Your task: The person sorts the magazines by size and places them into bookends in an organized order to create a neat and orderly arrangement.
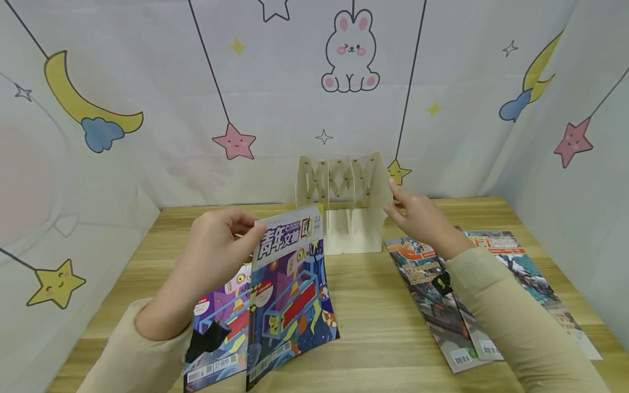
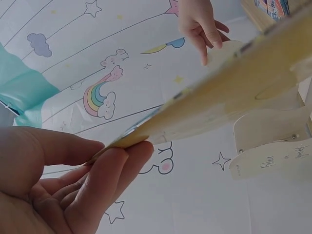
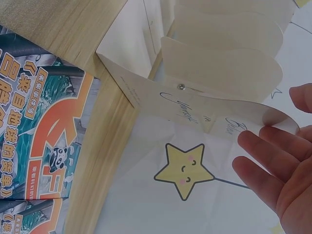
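My left hand (image 1: 218, 243) pinches a magazine (image 1: 295, 284) by its upper left edge, thumb in front and fingers behind. In the left wrist view the magazine (image 2: 234, 92) appears nearly edge-on, thin between thumb and fingers (image 2: 109, 175). It is raised and tilted, with its lower part overlapping a similar purple magazine (image 1: 223, 322) on the table. A cream expandable book rack (image 1: 339, 240) with upright dividers stands at the back. My right hand (image 1: 425, 218) is at its right end panel (image 3: 195, 109), the extended fingers (image 3: 268, 151) against the panel's lettered outer face.
Several orange-titled magazines (image 1: 530, 284) lie overlapping on the right of the wooden table (image 1: 378, 327), partly under my right forearm. A white curtain (image 1: 280, 93) printed with stars, moons and a rabbit hangs behind the table and along both sides.
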`<state>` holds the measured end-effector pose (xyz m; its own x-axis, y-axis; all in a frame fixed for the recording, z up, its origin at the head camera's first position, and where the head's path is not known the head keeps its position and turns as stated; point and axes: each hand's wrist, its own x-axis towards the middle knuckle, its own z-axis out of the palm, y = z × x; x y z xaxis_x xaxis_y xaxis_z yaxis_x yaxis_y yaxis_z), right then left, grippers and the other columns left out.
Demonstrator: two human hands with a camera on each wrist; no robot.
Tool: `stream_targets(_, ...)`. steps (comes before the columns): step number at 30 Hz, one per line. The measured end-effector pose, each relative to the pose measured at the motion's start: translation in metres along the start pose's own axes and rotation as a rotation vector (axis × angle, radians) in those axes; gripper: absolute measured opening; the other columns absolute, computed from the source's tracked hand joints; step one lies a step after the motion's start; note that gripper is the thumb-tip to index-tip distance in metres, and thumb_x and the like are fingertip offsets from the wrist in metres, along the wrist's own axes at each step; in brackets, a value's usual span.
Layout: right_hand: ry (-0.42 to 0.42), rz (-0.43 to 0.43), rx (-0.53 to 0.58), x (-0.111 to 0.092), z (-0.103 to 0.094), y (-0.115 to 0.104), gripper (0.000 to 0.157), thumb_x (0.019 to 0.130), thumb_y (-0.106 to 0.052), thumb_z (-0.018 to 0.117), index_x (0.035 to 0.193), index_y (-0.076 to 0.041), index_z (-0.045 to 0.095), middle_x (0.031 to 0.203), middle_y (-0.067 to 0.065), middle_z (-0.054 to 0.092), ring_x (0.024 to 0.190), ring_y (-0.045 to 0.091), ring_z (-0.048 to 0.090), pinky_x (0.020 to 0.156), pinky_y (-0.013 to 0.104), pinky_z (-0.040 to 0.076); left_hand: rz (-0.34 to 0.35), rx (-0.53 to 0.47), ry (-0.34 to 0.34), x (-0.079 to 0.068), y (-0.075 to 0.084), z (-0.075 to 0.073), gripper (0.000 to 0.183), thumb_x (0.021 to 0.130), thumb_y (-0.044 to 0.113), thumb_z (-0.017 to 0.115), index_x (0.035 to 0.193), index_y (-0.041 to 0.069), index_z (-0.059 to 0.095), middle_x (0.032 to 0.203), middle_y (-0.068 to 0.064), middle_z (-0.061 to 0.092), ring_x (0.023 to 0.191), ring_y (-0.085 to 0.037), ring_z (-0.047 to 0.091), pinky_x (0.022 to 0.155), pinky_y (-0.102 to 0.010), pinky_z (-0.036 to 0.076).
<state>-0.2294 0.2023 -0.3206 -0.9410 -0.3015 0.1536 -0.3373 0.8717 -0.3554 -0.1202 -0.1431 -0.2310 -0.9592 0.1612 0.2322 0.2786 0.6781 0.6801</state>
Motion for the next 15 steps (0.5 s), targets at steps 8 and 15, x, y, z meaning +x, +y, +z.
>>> stream_targets(8, 0.019, -0.017, 0.012, 0.0007, 0.0018, 0.0009, 0.065, 0.100, -0.030, 0.046, 0.151, -0.006, 0.015, 0.131, 0.024, 0.054, 0.103, 0.035, 0.064, 0.080, 0.046, 0.053, -0.001, -0.027, 0.047, 0.0051, 0.0016, 0.0020, 0.019, 0.092, 0.017, 0.061, 0.092, -0.001, 0.068, 0.083, -0.015, 0.072, 0.063, -0.015, 0.068, 0.051, -0.023, 0.054)
stream_targets(15, 0.060, -0.057, 0.005, 0.0014, 0.0030, 0.0012, 0.059, 0.100, -0.021, 0.047, 0.149, -0.001, 0.020, 0.120, 0.026, 0.061, 0.056, 0.020, 0.058, 0.064, 0.034, 0.050, -0.002, -0.061, 0.091, 0.0105, -0.0001, 0.0050, 0.020, 0.093, 0.016, 0.060, 0.095, -0.002, 0.066, 0.084, -0.016, 0.072, 0.065, -0.018, 0.069, 0.052, -0.024, 0.056)
